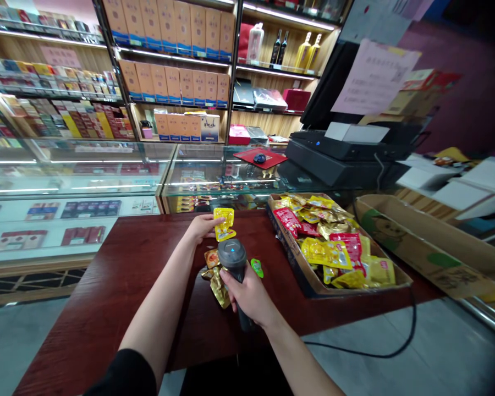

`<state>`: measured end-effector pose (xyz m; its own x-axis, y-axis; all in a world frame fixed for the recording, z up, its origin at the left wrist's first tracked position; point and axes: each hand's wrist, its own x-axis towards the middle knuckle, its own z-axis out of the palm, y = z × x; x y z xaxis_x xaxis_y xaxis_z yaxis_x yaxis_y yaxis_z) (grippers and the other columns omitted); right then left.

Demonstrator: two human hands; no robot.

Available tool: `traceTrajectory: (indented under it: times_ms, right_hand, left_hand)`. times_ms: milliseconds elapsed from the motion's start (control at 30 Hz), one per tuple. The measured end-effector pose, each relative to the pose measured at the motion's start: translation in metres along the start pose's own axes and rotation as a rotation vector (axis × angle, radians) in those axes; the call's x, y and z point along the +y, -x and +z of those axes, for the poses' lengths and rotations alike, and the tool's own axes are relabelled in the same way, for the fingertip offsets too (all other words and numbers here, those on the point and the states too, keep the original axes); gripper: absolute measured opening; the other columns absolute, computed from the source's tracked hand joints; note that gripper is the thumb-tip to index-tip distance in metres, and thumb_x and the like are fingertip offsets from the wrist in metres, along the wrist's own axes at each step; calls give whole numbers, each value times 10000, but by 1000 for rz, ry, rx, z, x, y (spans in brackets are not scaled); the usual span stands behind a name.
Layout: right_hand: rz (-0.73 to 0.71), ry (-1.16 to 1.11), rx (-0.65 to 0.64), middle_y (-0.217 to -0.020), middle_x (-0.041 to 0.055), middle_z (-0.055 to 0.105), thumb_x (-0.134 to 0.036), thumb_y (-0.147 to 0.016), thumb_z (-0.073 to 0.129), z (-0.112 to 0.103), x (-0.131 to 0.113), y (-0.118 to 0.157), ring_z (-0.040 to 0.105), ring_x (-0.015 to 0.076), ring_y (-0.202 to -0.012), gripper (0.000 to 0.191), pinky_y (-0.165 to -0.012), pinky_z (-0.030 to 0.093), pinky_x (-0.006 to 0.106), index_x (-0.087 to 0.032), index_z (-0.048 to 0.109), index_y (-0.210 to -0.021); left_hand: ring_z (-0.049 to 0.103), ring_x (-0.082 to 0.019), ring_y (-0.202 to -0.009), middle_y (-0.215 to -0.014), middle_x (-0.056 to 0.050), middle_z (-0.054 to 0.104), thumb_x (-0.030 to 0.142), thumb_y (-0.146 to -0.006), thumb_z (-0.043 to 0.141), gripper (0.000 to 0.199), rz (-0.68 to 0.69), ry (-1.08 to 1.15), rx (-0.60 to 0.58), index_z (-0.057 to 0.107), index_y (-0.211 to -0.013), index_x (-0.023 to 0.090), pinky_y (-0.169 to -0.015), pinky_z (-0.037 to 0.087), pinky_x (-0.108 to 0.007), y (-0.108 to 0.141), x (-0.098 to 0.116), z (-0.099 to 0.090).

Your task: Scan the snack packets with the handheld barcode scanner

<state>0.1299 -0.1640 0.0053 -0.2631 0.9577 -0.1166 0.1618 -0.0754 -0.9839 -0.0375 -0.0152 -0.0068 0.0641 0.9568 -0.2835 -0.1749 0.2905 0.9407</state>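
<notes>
The pouch (224,224) at the centre is bright yellow with red near its lower edge; the scanner (232,254) below it is dark grey with 1 blue light. The tabletop (136,258) is dark reddish brown. At right, the assorted packets (325,253) are yellow, red and gold, and the long carton (390,225) is tan with green patches. Towards the top, 2 bottles (308,54) are golden yellow and tall boxes (167,25) are tan with blue bases.
</notes>
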Motion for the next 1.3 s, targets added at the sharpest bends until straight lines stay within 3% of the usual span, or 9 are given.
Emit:
traceTrajectory:
  times_ms: [500, 700, 867, 1033, 1167, 1300]
  right_hand:
    - [34, -70, 7, -458, -82, 470, -498, -787, 597, -1, -4, 0, 433, 88, -312, 370, -307, 372, 193, -185, 487, -951]
    - [39, -187, 14, -446, -86, 483, -480, -775, 621, -23, -20, 1, 418, 77, -302, 345, -313, 359, 184, -190, 473, -890]
    - [-12, -288, 128, -469, -79, 494, -479, -762, 631, -77, -52, 3, 435, 75, -310, 331, -321, 368, 190, -192, 477, -822]
    - [-87, -356, 279, -467, -76, 494, -499, -747, 635, -140, -78, 4, 439, 68, -312, 355, -321, 354, 182, -178, 495, -800]
    - [-88, -379, 306, -425, -76, 480, -521, -748, 622, -178, -85, 4, 442, 71, -299, 371, -317, 337, 172, -175, 489, -758]
    - [-91, -424, 334, -432, -79, 495, -521, -738, 632, -205, -82, 5, 451, 73, -302, 372, -321, 343, 172, -184, 478, -769]
  left_hand:
    - [687, -219, -742, -906, -129, 718, 423, -510, 848, 542, 4, -2, -25, 688, -931, 122, -623, 565, -305, 0, 1, 0]
    - [666, -172, -635, -845, -111, 716, 448, -564, 817, 496, 86, -82, -32, 686, -913, 120, -507, 525, -231, 13, 12, 17]
    - [676, -197, -701, -935, -115, 708, 488, -569, 801, 540, 125, -126, -102, 677, -960, 138, -543, 553, -272, 13, 33, 59]
    - [680, -240, -817, -983, -110, 702, 462, -553, 817, 561, 180, -175, -204, 670, -1000, 157, -568, 567, -296, -4, 64, 126]
    - [675, -229, -785, -966, -94, 700, 454, -530, 828, 562, 183, -199, -269, 667, -980, 160, -577, 565, -314, -20, 77, 181]
    - [663, -204, -736, -899, -85, 699, 470, -502, 830, 542, 200, -273, -259, 665, -902, 143, -558, 531, -278, -33, 80, 220]
